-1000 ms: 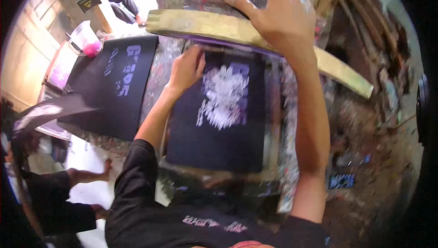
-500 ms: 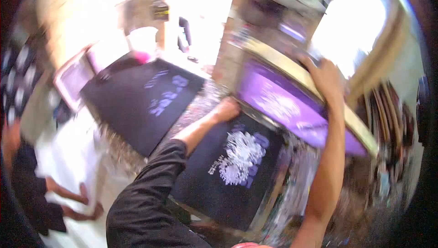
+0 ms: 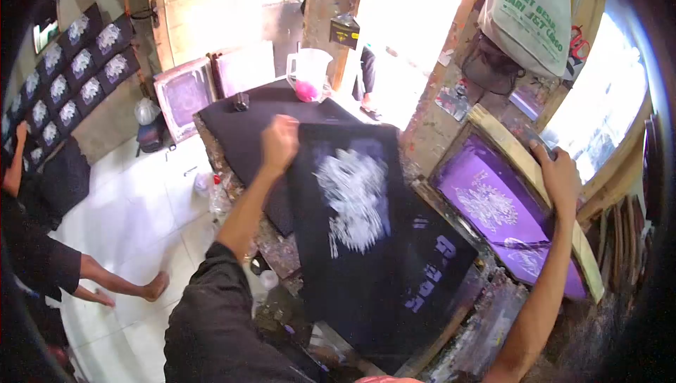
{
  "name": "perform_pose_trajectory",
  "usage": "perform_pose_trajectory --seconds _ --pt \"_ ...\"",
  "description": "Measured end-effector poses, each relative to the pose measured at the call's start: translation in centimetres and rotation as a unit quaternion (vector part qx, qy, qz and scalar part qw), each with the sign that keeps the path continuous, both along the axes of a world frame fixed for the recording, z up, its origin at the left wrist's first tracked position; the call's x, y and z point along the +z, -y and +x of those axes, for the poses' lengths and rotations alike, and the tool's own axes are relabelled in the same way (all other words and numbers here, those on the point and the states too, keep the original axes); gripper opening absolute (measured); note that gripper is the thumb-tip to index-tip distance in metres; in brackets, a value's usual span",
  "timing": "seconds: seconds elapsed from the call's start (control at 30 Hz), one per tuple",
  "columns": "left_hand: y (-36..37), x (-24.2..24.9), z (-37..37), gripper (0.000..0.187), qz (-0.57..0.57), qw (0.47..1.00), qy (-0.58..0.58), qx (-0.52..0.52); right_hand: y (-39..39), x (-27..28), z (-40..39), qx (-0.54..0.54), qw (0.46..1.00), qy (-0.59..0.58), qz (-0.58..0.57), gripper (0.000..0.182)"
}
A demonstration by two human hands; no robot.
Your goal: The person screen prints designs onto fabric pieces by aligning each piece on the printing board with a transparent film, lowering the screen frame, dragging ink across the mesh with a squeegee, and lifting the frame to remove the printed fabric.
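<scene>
A: What does the left hand (image 3: pixel 280 143) hold?
B: The printed black sheet (image 3: pixel 353 203), by its upper corner, left of the purple screen (image 3: pixel 516 203).
A: And the right hand (image 3: pixel 561 180)?
B: It clasps the purple screen's wooden upper edge (image 3: pixel 512 152).

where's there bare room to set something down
White floor between the co-worker's foot and the table is free, as is the bare black sheet between dark container and left hand. It's crowded rightward: the held printed sheet, lettering, and right hand on the screen.
</scene>
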State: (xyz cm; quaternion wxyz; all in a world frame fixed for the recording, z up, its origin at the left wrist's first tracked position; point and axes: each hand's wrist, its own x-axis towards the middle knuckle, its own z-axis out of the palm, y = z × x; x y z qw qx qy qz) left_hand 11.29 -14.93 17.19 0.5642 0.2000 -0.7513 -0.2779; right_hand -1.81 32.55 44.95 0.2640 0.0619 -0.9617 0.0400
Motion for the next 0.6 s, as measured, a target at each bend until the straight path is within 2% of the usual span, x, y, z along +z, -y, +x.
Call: perform_pose_trajectory --seconds 0.03,0.07,0.1,0.17,0.3,0.33,0.37,0.4,0.43,0.47,0.5,0.53,0.57,0.6 --pt "3.0 0.6 3.8 0.017 0.000 0.997 -0.018 0.078 -0.3 -0.2 -0.6 0.008 1.000 -0.004 -0.008 0.090" --pt "6.4 -0.9 6.8 0.015 -0.030 0.990 -0.059 0.122 -0.4 -0.2 -0.8 0.007 1.000 0.004 -0.014 0.090" --pt "8.8 -2.4 9.7 0.014 -0.034 0.985 -0.041 0.163 -0.3 -0.1 -1.0 0.008 1.000 0.013 -0.018 0.090" --pt "11.5 -5.7 13.4 0.013 -0.055 0.980 -0.039 0.188 -0.7 -0.3 -2.2 0.011 1.000 0.000 -0.019 0.090" --pt "12.6 -15.2 16.2 0.014 0.019 0.975 0.090 0.202 -0.6 -0.3 -1.6 0.008 1.000 -0.022 -0.014 0.089" --pt "10.5 -14.6 16.2 0.025 0.174 0.941 0.207 0.203 -0.3 -0.3 -0.9 0.007 1.000 -0.020 -0.011 0.088" --pt "7.3 -14.5 14.9 0.036 0.082 0.898 0.272 0.336 -0.3 -0.2 -0.7 0.001 1.000 -0.018 -0.011 0.088" --pt "3.5 -14.5 13.1 0.048 -0.013 0.826 0.329 0.458 -0.2 -0.3 -0.4 0.002 1.000 -0.015 -0.012 0.087" --pt "0.1 -13.5 11.5 0.067 0.026 0.889 0.308 0.338 0.0 -0.4 0.1 0.006 1.000 -0.011 -0.011 0.086" --pt "-6.0 -11.7 9.3 0.062 -0.108 0.905 0.291 0.291 0.2 -0.4 0.7 0.010 1.000 -0.002 -0.015 0.084" --pt "-11.3 -11.2 7.3 0.055 -0.151 0.978 0.137 0.045 0.1 -0.5 0.8 0.008 1.000 0.000 -0.013 0.084" --pt "-19.4 -11.3 6.1 0.052 -0.179 0.965 0.121 -0.150 0.0 -0.9 0.9 0.015 1.000 -0.023 -0.007 0.085" --pt "-27.6 -10.8 5.1 0.049 -0.145 0.900 0.115 -0.394 0.0 -1.2 0.9 0.022 0.999 -0.046 -0.004 0.085" --pt "-35.9 -10.6 4.0 0.046 -0.081 0.798 0.146 -0.578 0.1 -1.4 1.1 0.014 0.999 -0.042 -0.002 0.085"
